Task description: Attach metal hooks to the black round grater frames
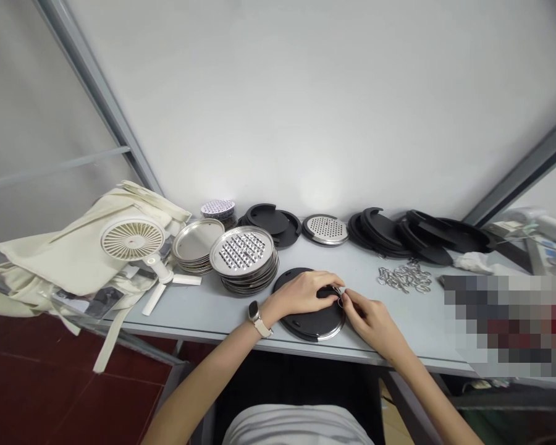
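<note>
A round black disc (312, 322) with a silvery metal edge lies near the table's front edge. My left hand (308, 292), with a watch on its wrist, rests on top of it, fingers bent at the disc's right side. My right hand (369, 318) pinches a small metal ring (340, 300) at that same side, its fingertips meeting those of my left hand. Where exactly the ring passes is too small to tell. To the right lies a loose pile of metal rings (404, 277). Stacked metal grater discs (241, 252) stand just left of the black disc.
Plain metal discs (198, 241) and a white fan (133, 240) stand at the left beside a cream bag (74, 247). Along the wall are black rings (380, 232) and a perforated disc (327, 229). A blurred-out object is at the right.
</note>
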Motion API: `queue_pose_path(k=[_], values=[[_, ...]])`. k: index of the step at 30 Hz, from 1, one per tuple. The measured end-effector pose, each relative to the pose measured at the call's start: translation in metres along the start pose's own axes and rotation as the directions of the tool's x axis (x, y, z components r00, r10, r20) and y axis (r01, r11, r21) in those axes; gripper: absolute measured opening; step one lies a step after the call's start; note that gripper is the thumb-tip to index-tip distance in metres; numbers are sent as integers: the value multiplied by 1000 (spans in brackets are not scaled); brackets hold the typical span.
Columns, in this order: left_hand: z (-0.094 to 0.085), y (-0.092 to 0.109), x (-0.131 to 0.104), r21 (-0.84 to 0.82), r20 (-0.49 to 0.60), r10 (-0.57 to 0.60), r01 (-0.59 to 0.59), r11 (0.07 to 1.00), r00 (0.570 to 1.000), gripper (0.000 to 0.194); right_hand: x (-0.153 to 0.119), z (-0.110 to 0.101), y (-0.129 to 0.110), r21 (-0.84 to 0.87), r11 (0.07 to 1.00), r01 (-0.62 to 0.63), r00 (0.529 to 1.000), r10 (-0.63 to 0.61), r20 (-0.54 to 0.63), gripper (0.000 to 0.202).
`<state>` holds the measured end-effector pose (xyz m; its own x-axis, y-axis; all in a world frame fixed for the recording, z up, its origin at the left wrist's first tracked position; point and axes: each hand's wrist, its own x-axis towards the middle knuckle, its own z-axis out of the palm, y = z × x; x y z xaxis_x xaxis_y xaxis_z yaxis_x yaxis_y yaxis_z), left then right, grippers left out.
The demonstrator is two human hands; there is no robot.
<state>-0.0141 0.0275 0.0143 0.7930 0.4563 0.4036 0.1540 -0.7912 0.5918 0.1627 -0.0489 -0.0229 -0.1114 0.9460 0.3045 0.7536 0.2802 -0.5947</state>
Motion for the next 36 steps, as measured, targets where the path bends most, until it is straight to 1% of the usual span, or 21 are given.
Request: queue_pose_path(k=[8,14,21,24,30,34,36], values=[[1,-2,0,7,11,14,-14,1000,1000,20,0,-2,-2,14,999,-45,999,44,5,32],[0,-1,1,45,31,38,-40,998,999,22,1,1,0,-6,999,-36,998,36,47,32],[3,-4,3,131,-12,77,-75,989,997,21,0,0,1,8,1000,-27,998,27,51,31],[5,-6,2,109,-10,77,-75,991,997,23,1,0,-1,11,999,-30,998,29,47,30],[7,-7,1,17,-2,34,-34,999,999,24,1,-1,-1,8,1000,-30,999,30,33,29],[7,-8,1,8,0,34,-34,999,999,24,0,-1,0,28,999,-41,999,40,25,28],[7,-8,1,-1,-6,25,-25,1000,1000,28,-1,0,1,29,999,-45,999,45,14,28]])
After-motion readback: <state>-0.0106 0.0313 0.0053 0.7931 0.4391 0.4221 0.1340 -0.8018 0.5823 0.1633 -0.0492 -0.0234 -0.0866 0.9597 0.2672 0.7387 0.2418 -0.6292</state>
